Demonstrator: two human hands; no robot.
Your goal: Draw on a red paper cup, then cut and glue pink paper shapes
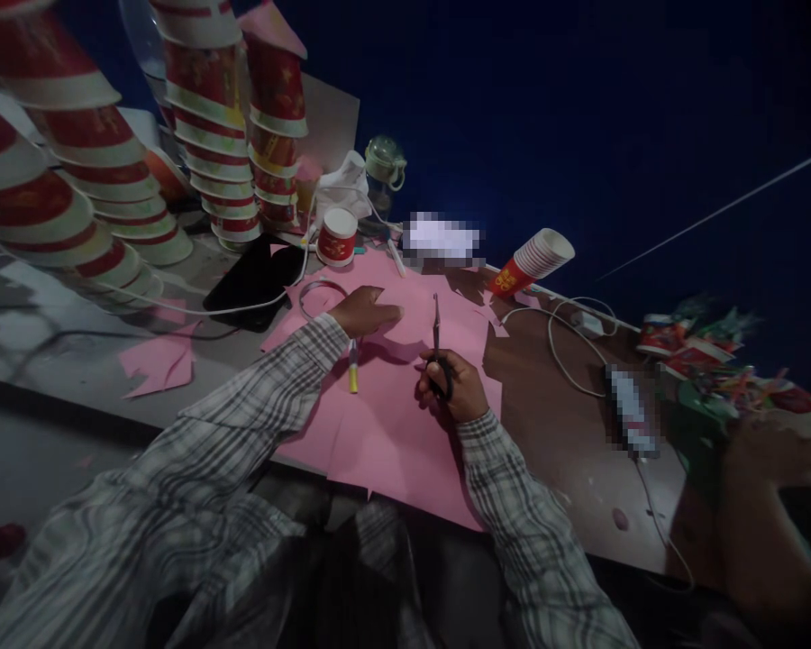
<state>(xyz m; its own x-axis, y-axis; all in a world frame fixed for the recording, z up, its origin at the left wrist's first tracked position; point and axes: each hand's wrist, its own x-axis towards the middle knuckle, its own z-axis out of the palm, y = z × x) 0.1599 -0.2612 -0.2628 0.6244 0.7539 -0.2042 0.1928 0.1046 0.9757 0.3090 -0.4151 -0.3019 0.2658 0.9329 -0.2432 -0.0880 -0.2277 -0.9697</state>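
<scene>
My right hand (pixel 454 386) is closed around the black handles of a pair of scissors (pixel 436 335), whose blades point away from me over a large sheet of pink paper (pixel 392 433). My left hand (pixel 367 311) rests on the pink paper to the left of the blades, fingers stretched out flat. A yellow marker (pixel 353 370) lies on the paper just below my left wrist. Both my sleeves are grey plaid.
Tall stacks of red-and-white paper cups (pixel 209 117) fill the left and back. A single cup (pixel 336 238), a tipped cup stack (pixel 537 260), a black phone (pixel 257 281), pink scraps (pixel 159 361), white cables (pixel 568 351) and another person's hand (pixel 777 460) at right surround the sheet.
</scene>
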